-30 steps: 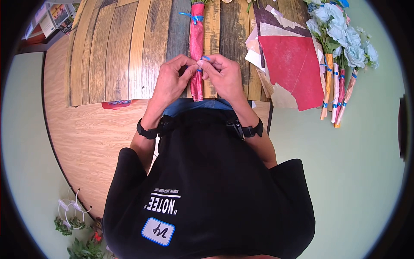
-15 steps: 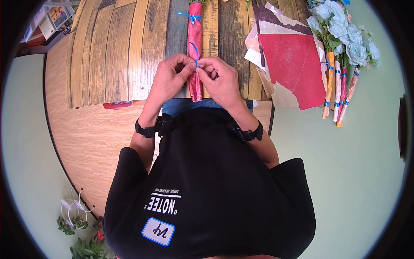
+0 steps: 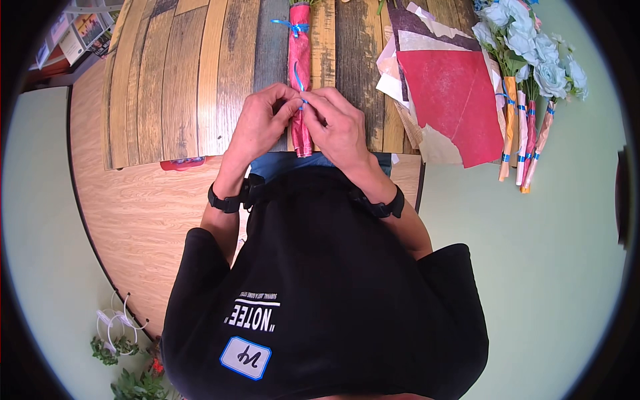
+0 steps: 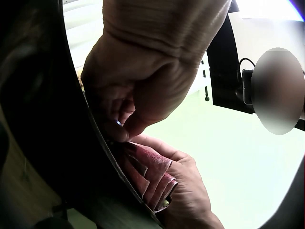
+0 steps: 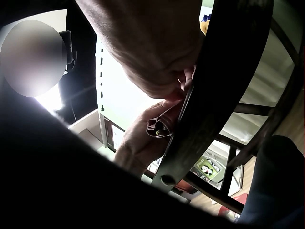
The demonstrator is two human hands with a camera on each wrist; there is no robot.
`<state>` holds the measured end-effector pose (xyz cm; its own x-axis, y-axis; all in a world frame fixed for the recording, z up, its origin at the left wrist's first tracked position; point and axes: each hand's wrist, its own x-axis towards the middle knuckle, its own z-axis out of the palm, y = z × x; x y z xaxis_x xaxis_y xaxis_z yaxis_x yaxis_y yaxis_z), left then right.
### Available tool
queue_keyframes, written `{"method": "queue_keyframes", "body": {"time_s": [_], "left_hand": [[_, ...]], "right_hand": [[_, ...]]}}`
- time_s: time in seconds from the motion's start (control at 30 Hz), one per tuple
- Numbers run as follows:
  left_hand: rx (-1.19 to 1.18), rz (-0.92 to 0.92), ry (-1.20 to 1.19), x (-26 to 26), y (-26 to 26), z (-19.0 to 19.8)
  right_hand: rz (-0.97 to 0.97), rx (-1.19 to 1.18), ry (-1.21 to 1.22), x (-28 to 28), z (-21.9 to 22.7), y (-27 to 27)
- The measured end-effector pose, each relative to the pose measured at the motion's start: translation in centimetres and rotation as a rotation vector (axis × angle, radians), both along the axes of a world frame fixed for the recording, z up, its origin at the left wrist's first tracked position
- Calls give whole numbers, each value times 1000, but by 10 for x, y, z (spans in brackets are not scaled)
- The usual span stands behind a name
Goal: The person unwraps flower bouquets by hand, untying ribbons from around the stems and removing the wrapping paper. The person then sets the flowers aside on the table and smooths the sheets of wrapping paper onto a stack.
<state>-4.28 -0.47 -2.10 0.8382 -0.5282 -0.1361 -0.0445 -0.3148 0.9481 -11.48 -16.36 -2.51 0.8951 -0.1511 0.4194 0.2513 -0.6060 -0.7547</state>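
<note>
A bundle wrapped in red paper [image 3: 301,53] lies upright in the head view across the table's near edge, a blue ribbon bow [image 3: 297,29] tied round its upper part. Lower down, the left hand [image 3: 265,121] and right hand [image 3: 337,127] meet over the wrapped stem, both pinching a second blue ribbon [image 3: 299,79] whose loose end curves up the paper. In the left wrist view the folded lower end of the wrap [image 4: 157,183] shows below the left hand [image 4: 138,81]. The right wrist view shows the rolled end [image 5: 159,128] beneath the right hand [image 5: 152,52].
Torn red, cream and dark paper sheets [image 3: 453,100] lie stacked to the right on the wooden table [image 3: 193,80]. Beyond them are pale blue flowers [image 3: 527,40] with several wrapped stems [image 3: 508,127]. Green plants [image 3: 137,383] and white cables [image 3: 110,320] stand at the lower left.
The right hand has shifted slightly left and its fingers have closed in over the stem. The ribbon's loose end now points up along the paper, and the bundle has moved slightly left.
</note>
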Motion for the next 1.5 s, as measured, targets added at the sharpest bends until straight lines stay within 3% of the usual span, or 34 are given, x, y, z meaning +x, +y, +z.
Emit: {"method": "queue_keyframes", "body": {"time_s": [0.57,0.93,1.17,1.27,1.33,1.5], "left_hand": [[95,53,-246,-9,-7,7],[-25,168,-349,-18,-10,2],[13,126,-363,-17,-8,2],[0,116,-280,-13,-7,2],[9,82,9,-9,-4,3],[-25,3,165,3,0,8]], "right_hand": [[-23,36,193,8,7,-5],[100,136,432,15,16,-18],[138,211,491,15,13,-22],[152,280,515,14,8,-24],[143,302,484,14,7,-24],[101,240,415,11,11,-21]]}}
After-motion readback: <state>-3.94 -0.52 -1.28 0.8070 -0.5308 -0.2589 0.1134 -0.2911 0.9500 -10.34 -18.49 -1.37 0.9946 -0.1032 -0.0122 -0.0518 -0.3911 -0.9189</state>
